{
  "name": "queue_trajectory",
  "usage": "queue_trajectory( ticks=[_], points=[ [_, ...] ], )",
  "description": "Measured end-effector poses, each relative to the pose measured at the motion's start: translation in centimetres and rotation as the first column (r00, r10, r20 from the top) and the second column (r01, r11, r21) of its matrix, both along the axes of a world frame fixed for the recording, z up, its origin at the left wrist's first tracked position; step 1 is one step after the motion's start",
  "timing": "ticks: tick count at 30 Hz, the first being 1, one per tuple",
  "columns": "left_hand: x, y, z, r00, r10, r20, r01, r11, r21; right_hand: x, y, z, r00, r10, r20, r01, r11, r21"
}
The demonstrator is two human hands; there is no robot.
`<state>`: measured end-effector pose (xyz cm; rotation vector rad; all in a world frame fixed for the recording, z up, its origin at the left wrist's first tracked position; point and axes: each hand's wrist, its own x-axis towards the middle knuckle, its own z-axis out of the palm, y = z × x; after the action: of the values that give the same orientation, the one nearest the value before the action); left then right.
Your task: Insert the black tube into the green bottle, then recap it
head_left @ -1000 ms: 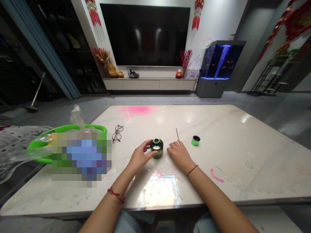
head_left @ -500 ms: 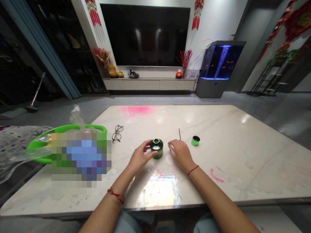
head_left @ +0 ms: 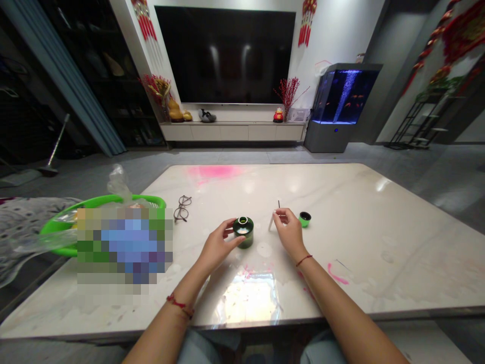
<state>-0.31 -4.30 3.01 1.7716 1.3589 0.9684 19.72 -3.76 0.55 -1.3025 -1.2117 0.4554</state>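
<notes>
A squat, dark green glass bottle [head_left: 243, 238] with a narrow ringed mouth stands upright on the table. My left hand [head_left: 223, 241] is closed around its left side, thumb at the front and fingers behind. To the right, my right hand [head_left: 288, 227] pinches a slim whitish stick [head_left: 270, 223] that slants downward from the fingertips; its exact kind is too small to make out. Behind that hand, a thin black stick [head_left: 279, 203] shows only in part. A green cap [head_left: 304, 219] with a dark opening rests just beyond the right hand's knuckles.
Eyeglasses [head_left: 182, 208] lie on the marble-look table [head_left: 364, 217], left of the bottle. A green basket [head_left: 159, 199] holding plastic bags, partly blurred out, sits at the left. A thin needle-like piece [head_left: 342, 264] lies beside pink stains at the right. The table's near edge runs before my knees.
My right hand has moved right and slightly up, away from the bottle, and the whitish stick now shows in its fingers. My left hand stays on the bottle.
</notes>
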Motion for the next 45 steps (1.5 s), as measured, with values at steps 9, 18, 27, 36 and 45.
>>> queue_trajectory(
  ticks=[9, 18, 27, 36, 45],
  points=[
    [0.0, -0.1, 0.2, 1.0, 0.005, -0.023, -0.005, 1.0, -0.007, 0.0, 0.3, 2.2, 0.849, 0.075, -0.522, -0.088, 0.996, 0.0],
    [0.3, -0.1, 0.3, 1.0, 0.011, -0.014, -0.011, 1.0, -0.021, -1.5, -1.6, 5.5, 0.697, 0.225, -0.681, -0.192, 0.973, 0.126],
    [0.5, 0.0, -0.2, 1.0, 0.004, -0.012, -0.004, 1.0, -0.009, -1.5, -1.1, 4.1, 0.802, 0.216, -0.557, -0.194, 0.976, 0.098],
    [1.5, -0.3, -0.6, 0.999, 0.029, 0.042, -0.029, 1.0, -0.001, -2.4, -1.0, 4.5, 0.872, 0.232, -0.432, -0.206, 0.973, 0.107],
    [1.7, -0.3, -0.9, 0.999, 0.031, 0.017, -0.031, 1.0, -0.003, -3.9, -1.1, 4.2, 0.969, 0.245, -0.042, -0.245, 0.969, 0.019]
  ],
)
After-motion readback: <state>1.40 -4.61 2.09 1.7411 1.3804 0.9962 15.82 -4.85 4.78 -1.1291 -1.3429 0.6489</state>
